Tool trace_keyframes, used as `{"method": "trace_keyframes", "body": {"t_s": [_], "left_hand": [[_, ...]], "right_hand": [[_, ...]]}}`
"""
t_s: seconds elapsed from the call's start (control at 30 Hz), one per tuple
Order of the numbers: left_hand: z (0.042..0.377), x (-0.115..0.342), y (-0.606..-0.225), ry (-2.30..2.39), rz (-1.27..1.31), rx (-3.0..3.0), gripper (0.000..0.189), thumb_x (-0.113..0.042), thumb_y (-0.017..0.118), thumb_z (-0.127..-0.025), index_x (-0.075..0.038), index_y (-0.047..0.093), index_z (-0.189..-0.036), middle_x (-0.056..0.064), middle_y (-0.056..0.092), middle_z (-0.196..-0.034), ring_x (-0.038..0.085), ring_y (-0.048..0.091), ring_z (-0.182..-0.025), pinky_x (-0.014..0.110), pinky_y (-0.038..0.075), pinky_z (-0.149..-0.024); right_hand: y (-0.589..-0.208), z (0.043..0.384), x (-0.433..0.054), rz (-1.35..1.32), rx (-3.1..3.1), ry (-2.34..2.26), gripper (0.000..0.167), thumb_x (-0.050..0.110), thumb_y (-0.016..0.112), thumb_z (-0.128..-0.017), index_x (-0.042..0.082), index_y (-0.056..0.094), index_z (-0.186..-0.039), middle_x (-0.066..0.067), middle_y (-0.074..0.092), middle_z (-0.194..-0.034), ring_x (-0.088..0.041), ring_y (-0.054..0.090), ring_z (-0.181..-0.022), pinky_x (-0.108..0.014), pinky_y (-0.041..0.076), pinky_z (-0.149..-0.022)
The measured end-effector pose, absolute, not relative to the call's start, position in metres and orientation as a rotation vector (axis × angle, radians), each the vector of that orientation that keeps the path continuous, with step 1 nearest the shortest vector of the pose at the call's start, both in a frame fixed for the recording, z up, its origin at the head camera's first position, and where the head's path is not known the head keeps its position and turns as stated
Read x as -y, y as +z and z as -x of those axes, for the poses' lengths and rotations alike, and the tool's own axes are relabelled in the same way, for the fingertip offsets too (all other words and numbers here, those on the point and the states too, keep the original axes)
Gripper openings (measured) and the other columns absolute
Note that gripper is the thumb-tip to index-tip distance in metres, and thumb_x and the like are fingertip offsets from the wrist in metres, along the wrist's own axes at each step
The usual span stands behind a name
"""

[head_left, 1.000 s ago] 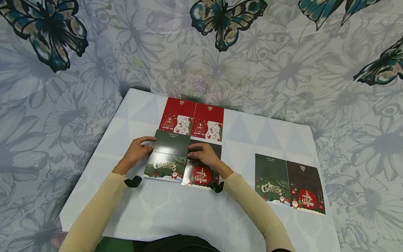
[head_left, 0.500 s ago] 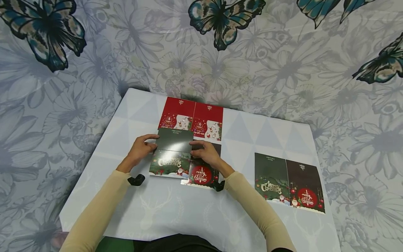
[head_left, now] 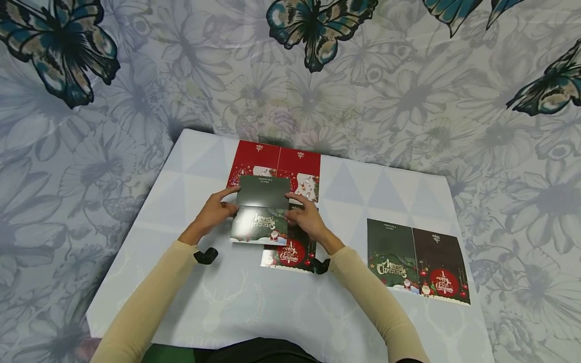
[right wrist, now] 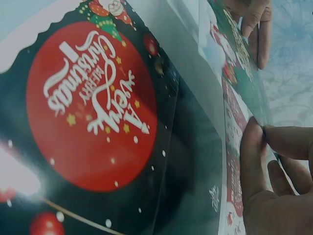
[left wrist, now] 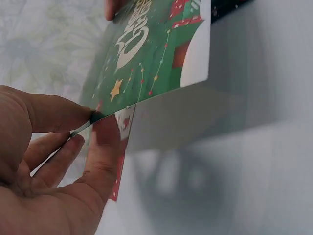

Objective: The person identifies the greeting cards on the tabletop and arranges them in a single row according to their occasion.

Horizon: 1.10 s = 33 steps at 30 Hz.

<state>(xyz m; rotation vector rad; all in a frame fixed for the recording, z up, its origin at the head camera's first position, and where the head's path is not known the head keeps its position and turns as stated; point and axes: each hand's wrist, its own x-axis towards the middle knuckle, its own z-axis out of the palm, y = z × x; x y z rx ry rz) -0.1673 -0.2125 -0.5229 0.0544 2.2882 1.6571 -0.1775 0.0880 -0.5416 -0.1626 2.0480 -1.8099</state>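
Between my two hands a green Christmas card (head_left: pixel 260 222), unfolded with a crease across it, is held raised off the table. My left hand (head_left: pixel 214 212) pinches its left edge between thumb and fingers; the left wrist view shows the card (left wrist: pixel 142 63) lifted, with its shadow below. On the opposite edge my right hand (head_left: pixel 308 219) pinches it likewise. Beneath lies a dark card with a red circle (head_left: pixel 290 252), partly covered; it fills much of the right wrist view. Two red cards (head_left: pixel 299 164) lie behind, the left one partly hidden by the green card.
At the right of the table lie another green card (head_left: pixel 392 257) and a dark card (head_left: pixel 441 267), side by side. The pale patterned cloth (head_left: pixel 218 302) covers the table, whose back edge meets a butterfly-and-flower backdrop (head_left: pixel 386 116).
Both hands have brought the green card up off the table and to the right, away from the person. It now overlaps the red cards and the dark card. The right-hand pair has stayed put.
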Motion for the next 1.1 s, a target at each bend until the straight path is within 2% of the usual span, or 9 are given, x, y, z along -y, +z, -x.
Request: {"method": "trace_keyframes", "body": {"t_s": [0.07,0.23,0.37,0.53,0.6,0.77,0.93,1.0,1.1], "left_hand": [[0.17,0.207,-0.521,1.672,-0.073,-2.309,0.061,0.005,0.059,-0.094,-0.006,0.043,-0.151,0.029,0.065,-0.125,0.026,0.07,-0.098,0.03,0.054,-0.08],[0.176,0.195,-0.514,1.709,-0.086,-2.343,0.049,0.004,0.061,-0.094,0.002,0.052,-0.142,0.025,0.054,-0.141,0.035,0.068,-0.104,0.025,0.049,-0.077],[0.181,0.186,-0.512,1.689,-0.083,-2.375,0.047,0.003,0.062,-0.094,0.001,0.054,-0.141,0.025,0.057,-0.138,0.036,0.068,-0.105,0.025,0.05,-0.075],[0.188,0.176,-0.516,1.682,-0.103,-2.374,0.051,0.003,0.062,-0.093,-0.004,0.055,-0.143,0.024,0.063,-0.128,0.034,0.068,-0.101,0.042,0.056,-0.078],[0.191,0.171,-0.516,1.674,-0.12,-2.371,0.052,0.005,0.061,-0.092,-0.004,0.055,-0.143,0.025,0.062,-0.13,0.034,0.069,-0.099,0.044,0.056,-0.077],[0.194,0.158,-0.515,1.661,-0.164,-2.373,0.054,0.006,0.06,-0.092,-0.002,0.053,-0.144,0.019,0.053,-0.145,0.033,0.07,-0.098,0.027,0.05,-0.066],[0.195,0.146,-0.513,1.688,-0.135,-2.342,0.054,0.005,0.06,-0.092,-0.004,0.052,-0.145,0.017,0.051,-0.147,0.033,0.069,-0.1,0.025,0.048,-0.067],[0.196,0.142,-0.511,1.696,-0.133,-2.343,0.054,0.005,0.061,-0.092,-0.003,0.053,-0.144,0.018,0.052,-0.146,0.034,0.068,-0.101,0.026,0.049,-0.069],[0.199,0.136,-0.512,1.708,-0.157,-2.348,0.051,0.004,0.061,-0.092,-0.002,0.055,-0.142,0.019,0.055,-0.143,0.035,0.069,-0.103,0.028,0.049,-0.071]], "right_hand": [[-0.542,0.179,-0.092,0.161,-2.065,-1.837,0.053,-0.002,0.063,-0.095,0.01,0.052,-0.146,-0.032,0.066,-0.119,-0.012,0.071,-0.085,-0.039,0.059,-0.085],[-0.539,0.183,-0.102,0.138,-2.08,-1.906,0.05,-0.002,0.063,-0.095,-0.001,0.051,-0.144,-0.02,0.048,-0.149,-0.012,0.071,-0.092,-0.039,0.058,-0.089],[-0.536,0.184,-0.108,0.089,-2.125,-1.916,0.049,-0.002,0.065,-0.094,0.004,0.056,-0.141,-0.016,0.046,-0.15,-0.009,0.072,-0.084,-0.029,0.06,-0.079],[-0.534,0.187,-0.118,0.04,-2.148,-1.887,0.053,0.001,0.066,-0.095,0.013,0.055,-0.145,-0.014,0.037,-0.155,-0.007,0.07,-0.078,-0.026,0.06,-0.073],[-0.534,0.188,-0.122,0.034,-2.147,-1.875,0.055,0.002,0.065,-0.095,0.015,0.052,-0.147,-0.016,0.038,-0.154,-0.007,0.07,-0.075,-0.026,0.06,-0.071],[-0.534,0.189,-0.132,0.008,-2.185,-1.846,0.058,0.001,0.064,-0.096,0.019,0.05,-0.149,-0.021,0.046,-0.146,-0.006,0.069,-0.071,-0.025,0.059,-0.069],[-0.533,0.19,-0.142,-0.028,-2.2,-1.851,0.058,0.002,0.064,-0.096,0.019,0.05,-0.149,-0.033,0.06,-0.125,-0.006,0.067,-0.068,-0.023,0.058,-0.066],[-0.533,0.19,-0.146,-0.036,-2.204,-1.859,0.058,0.002,0.064,-0.096,0.019,0.05,-0.149,-0.028,0.057,-0.134,-0.007,0.067,-0.07,-0.024,0.057,-0.066],[-0.531,0.192,-0.152,-0.028,-2.221,-1.858,0.057,0.001,0.064,-0.096,0.019,0.05,-0.149,-0.015,0.042,-0.153,-0.007,0.067,-0.075,-0.026,0.058,-0.069]]}}
